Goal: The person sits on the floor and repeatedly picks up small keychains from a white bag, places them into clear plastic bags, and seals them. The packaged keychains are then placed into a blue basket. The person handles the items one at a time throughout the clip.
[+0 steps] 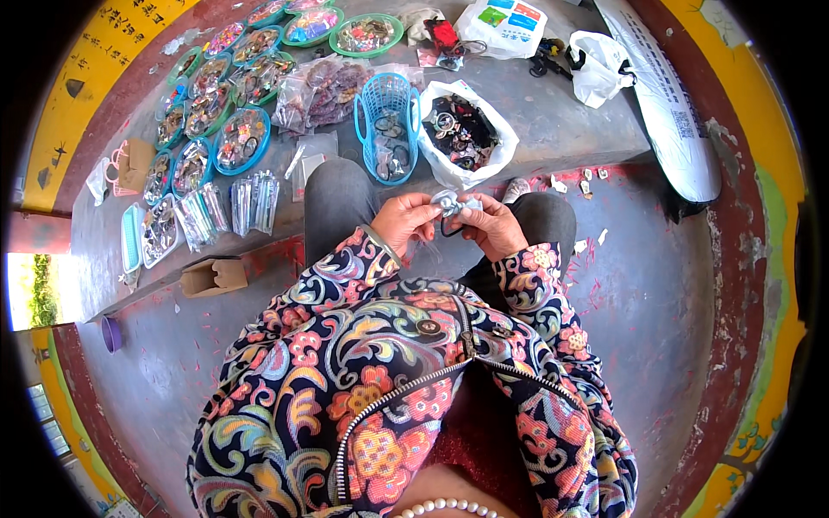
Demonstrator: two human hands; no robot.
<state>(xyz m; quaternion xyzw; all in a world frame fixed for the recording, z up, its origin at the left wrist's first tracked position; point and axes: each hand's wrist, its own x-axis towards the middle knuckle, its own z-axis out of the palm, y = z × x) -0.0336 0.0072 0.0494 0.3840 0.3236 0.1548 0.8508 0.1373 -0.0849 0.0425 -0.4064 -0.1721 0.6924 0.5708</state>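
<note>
Between both hands, above my knees, is a hair tie (449, 204) with a pale, shiny ornament and a dark loop hanging under it. The fingertips of my left hand (401, 226) pinch its left side. My right hand (495, 228) grips the other side between thumb and fingers. A thin clear strand dangles below the left fingers. Just beyond the hands stands a white plastic bag (508, 136), open at the top, with many dark hair ties in it. Beside it is a blue plastic basket (364, 148) holding a few similar pieces.
Round baskets (242, 168) of small accessories crowd the raised ledge at left, with clear-bagged goods (321, 93) and packaged sticks (255, 203) nearby. A cardboard box (213, 277) lies below the ledge. Tied white bags (598, 69) and a long printed board (669, 112) are at far right.
</note>
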